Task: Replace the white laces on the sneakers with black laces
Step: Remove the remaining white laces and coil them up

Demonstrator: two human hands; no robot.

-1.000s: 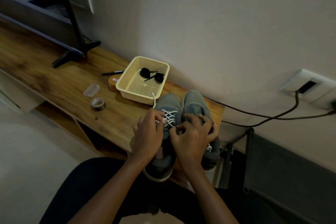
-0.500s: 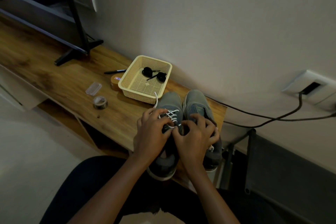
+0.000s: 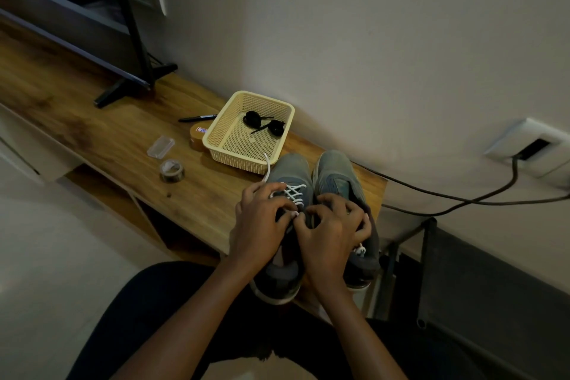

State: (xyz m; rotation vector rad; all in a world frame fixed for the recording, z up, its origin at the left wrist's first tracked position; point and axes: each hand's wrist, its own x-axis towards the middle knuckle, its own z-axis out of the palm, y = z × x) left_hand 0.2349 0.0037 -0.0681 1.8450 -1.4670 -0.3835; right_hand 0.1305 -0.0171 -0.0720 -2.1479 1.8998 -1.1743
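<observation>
Works on a pair of grey-blue suede sneakers set side by side, toes toward the wall, heels at the near edge, at the right end of a long wood-grain bench. Bends both hands over the left sneaker, with its white lace crossing in a few rows and one loose end trailing up toward the basket.

Curls the left hand over that shoe's outer side, thumb and forefinger closed on the white lace by the upper eyelets. Curls the right hand as well, thumb and forefinger meeting at the same lace just beside the left thumb, the other fingers draped across the right sneaker's tongue, the exact grip partly hidden behind the knuckles.

Has a cream perforated plastic basket just beyond the left toe, holding two coiled black laces. Has to the basket's left a round brown tin touching its wall, a black marker pen, a small clear plastic box and a grey roll of tape. Has a black cable behind the shoes, running from a white wall socket.

Reaches in with both forearms from the lower edge, converging over a dark-clothed lap, backs of the hands up, wrists bent down.
</observation>
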